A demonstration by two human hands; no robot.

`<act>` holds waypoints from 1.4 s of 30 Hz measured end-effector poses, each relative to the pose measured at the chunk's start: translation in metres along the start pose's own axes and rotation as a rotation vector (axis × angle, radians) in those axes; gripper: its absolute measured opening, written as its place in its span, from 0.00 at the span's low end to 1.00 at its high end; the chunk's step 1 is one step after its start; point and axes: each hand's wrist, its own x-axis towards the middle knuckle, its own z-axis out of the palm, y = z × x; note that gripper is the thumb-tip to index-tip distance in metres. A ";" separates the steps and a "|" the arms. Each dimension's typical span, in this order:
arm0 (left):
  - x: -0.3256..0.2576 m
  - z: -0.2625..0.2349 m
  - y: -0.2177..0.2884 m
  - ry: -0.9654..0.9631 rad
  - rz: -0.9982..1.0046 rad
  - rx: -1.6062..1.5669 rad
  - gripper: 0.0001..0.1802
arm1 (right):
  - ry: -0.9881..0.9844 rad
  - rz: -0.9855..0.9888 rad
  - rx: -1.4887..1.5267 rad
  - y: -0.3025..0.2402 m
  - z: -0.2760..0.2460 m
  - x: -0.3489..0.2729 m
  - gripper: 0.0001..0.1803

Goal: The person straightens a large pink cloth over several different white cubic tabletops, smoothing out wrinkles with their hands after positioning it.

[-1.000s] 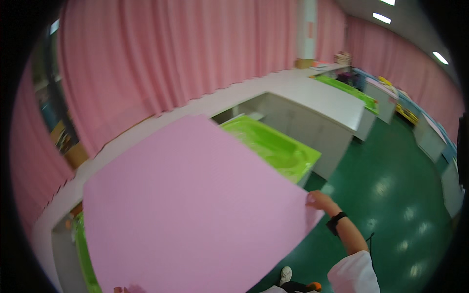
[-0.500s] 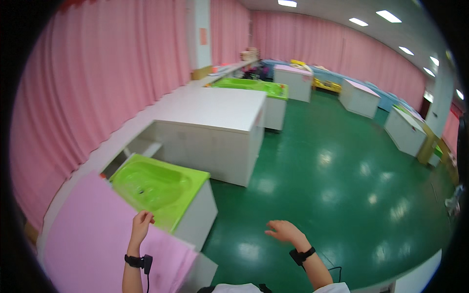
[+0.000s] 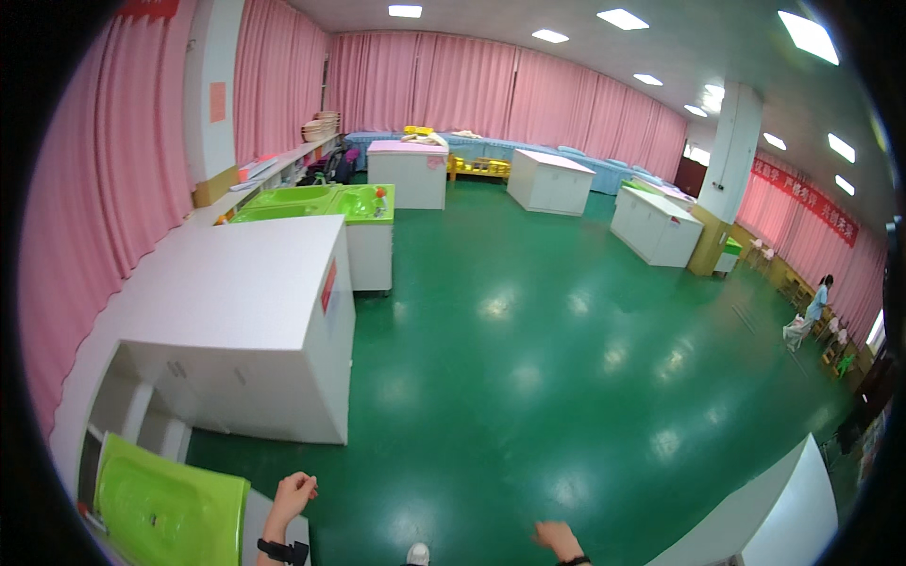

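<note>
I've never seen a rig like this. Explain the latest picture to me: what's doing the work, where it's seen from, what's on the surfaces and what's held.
There is no machine here, just a person's bare hands. A wide fisheye camera on the head looks down, so straight edges bend near the rim. The left hand, fingers curled, is near a green basin; the right hand, blurred, shows against the green floor. I see nothing held in either. Ahead stands a white counter; beyond it, a small reddish thing sits on another green unit.
</note>
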 end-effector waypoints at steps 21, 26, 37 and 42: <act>0.506 0.213 -0.146 -0.478 -0.191 0.787 0.25 | 0.016 0.421 0.401 0.176 -0.159 0.394 0.20; 0.635 0.234 -0.080 -0.483 -0.318 0.800 0.28 | 0.168 0.088 0.372 0.198 -0.270 0.629 0.19; 0.843 0.291 -0.077 -0.788 -0.484 0.973 0.37 | -0.285 0.674 0.639 0.319 -0.104 0.716 0.22; 1.134 0.365 -0.005 -0.140 -0.021 0.597 0.19 | -0.425 1.023 0.750 0.346 -0.157 0.722 0.21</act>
